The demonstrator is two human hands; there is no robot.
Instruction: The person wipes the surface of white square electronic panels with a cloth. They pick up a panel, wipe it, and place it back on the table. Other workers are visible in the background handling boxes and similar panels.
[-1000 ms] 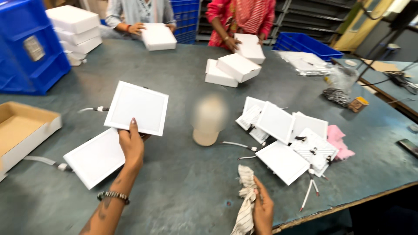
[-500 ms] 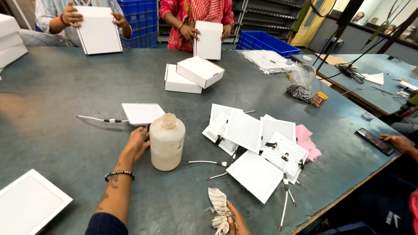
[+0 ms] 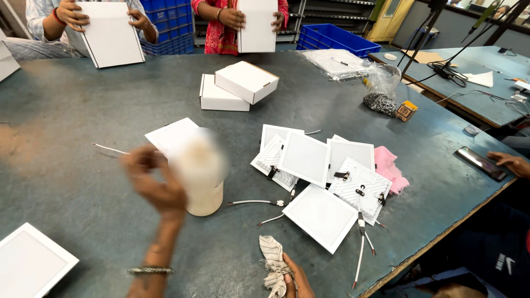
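We see our left hand [image 3: 152,179] raised over the grey-blue metal table [image 3: 83,121], smeared by motion, its fingers curled against the side of a cream-coloured plastic bottle [image 3: 201,174] that stands on the table just to the right of them; the blur hides whether the fingers actually clamp the bottle or only touch it, so we cannot tell. Our right hand [image 3: 295,276] lies low at the near edge, fingers folded together over a crumpled, stained grey cloth rag [image 3: 273,265] that bunches out to the left of them. Just behind the left fingers a flat square white panel light [image 3: 171,135] lies on the table, with a thin white wire [image 3: 110,149] trailing away to the left of it. To the right of the bottle, well beyond the left fingers and up from the right ones, a cluster of square white panel lights [image 3: 320,171] lies overlapped, some face down with black clips and short leads showing, and a pink cloth [image 3: 389,165] is tucked at its far side. Further off sit two stacked white cardboard boxes [image 3: 234,88]. Across the table two other people each hold up a white box [image 3: 110,33], and another person's hand [image 3: 510,163] rests at the right edge beside a dark phone [image 3: 479,163].
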